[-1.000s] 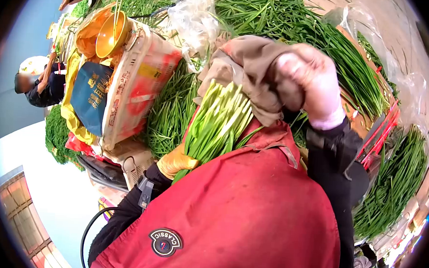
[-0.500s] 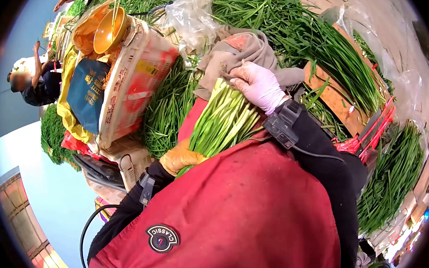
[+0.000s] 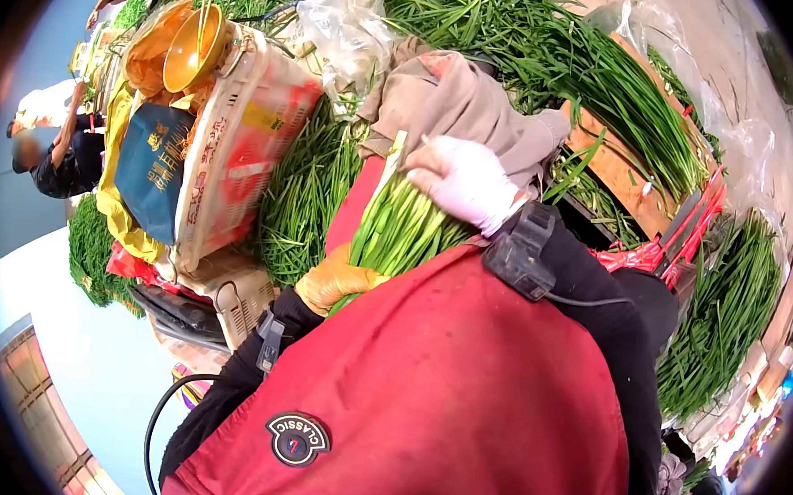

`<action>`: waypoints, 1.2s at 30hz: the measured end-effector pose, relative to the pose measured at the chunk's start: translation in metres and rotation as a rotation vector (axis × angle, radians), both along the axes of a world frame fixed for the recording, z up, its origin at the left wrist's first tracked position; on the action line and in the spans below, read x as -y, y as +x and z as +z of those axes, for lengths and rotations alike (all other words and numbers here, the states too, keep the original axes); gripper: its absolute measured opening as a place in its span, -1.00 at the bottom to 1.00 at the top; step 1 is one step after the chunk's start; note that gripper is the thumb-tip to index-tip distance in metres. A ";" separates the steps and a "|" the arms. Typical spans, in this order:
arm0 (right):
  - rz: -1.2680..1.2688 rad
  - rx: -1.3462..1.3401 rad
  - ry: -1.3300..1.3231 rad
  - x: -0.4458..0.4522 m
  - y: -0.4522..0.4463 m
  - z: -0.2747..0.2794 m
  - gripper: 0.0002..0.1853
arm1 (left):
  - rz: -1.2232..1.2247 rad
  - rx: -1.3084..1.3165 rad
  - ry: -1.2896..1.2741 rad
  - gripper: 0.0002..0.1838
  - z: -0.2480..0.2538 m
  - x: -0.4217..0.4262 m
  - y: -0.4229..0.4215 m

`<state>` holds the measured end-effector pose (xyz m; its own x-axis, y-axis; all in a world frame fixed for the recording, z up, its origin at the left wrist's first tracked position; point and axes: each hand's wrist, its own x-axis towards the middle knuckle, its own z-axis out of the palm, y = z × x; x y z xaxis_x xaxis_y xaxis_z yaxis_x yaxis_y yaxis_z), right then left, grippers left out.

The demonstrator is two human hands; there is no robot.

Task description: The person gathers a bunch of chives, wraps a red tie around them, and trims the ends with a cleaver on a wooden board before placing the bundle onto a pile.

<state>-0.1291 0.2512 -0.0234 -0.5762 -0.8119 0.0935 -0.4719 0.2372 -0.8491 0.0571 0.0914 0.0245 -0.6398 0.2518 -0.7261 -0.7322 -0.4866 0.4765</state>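
Observation:
My left hand (image 3: 334, 282), in an orange-yellow glove, is wrapped round the lower part of a bunch of green stalks (image 3: 396, 221) held against the red apron (image 3: 461, 385). At the pale upper ends of that bunch is my right hand (image 3: 465, 179), in a pinkish-white glove, with its fingers bent over the stalks. Whether those fingers grip any stalk is too unclear to tell. A crumpled grey-brown cloth (image 3: 458, 94) lies just beyond the right hand, touching the stalk ends.
To the left stands a white crate (image 3: 240, 150) with a yellow bowl (image 3: 194, 49) and a blue bag (image 3: 154, 168). Long green stalks (image 3: 637, 108) lie on a wooden board (image 3: 628, 183) at the right, near red ties (image 3: 693, 232). A person (image 3: 74, 154) sits at the far left.
My right hand has come down from above the cloth onto the stalk ends, and its fingers have since shifted over them. The cloth has dropped and spread out. My left hand keeps its hold.

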 end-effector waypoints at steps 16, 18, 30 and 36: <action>-0.226 0.974 -0.083 -0.065 -0.027 0.027 -0.71 | 0.080 -0.090 0.009 -0.35 -0.005 0.010 0.018; 0.059 0.556 -0.062 -0.054 -0.007 0.031 -0.73 | 0.129 -0.049 0.061 -0.39 -0.010 0.014 0.021; -0.284 0.353 0.009 -0.024 -0.015 -0.030 -0.76 | 0.074 -0.103 0.005 -0.40 -0.016 0.017 0.024; 0.008 0.700 -0.153 -0.041 -0.001 0.037 -0.79 | 0.069 -0.039 0.142 -0.46 -0.021 0.023 0.027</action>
<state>-0.1298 0.2923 0.0140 -0.5370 -0.8235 -0.1831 0.1949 0.0900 -0.9767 0.0838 0.0681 0.0035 -0.6863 0.3047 -0.6604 -0.6770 -0.5997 0.4267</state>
